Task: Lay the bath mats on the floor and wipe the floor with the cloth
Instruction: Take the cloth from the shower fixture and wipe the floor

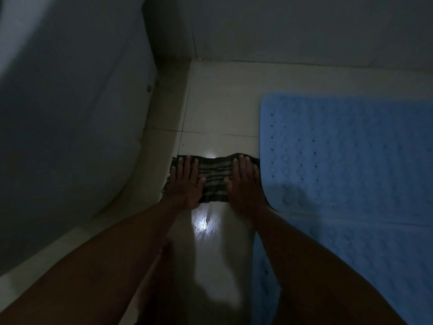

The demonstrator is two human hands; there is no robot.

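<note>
A dark striped cloth (214, 178) lies flat on the pale tiled floor (220, 109) in dim light. My left hand (185, 181) presses flat on the cloth's left part, fingers spread. On the cloth's right part my right hand (244, 184) presses flat in the same way. A blue bath mat (346, 160) with small holes and bumps lies on the floor to the right, its left edge touching the cloth and my right wrist. A second blue mat (375, 259) lies nearer to me, overlapping the first one.
A large white rounded fixture (70, 118) fills the left side, close to the cloth. A grey wall (293, 26) closes the far end. The wet floor shines just behind the cloth (203, 224). Bare tiles stretch beyond the cloth toward the wall.
</note>
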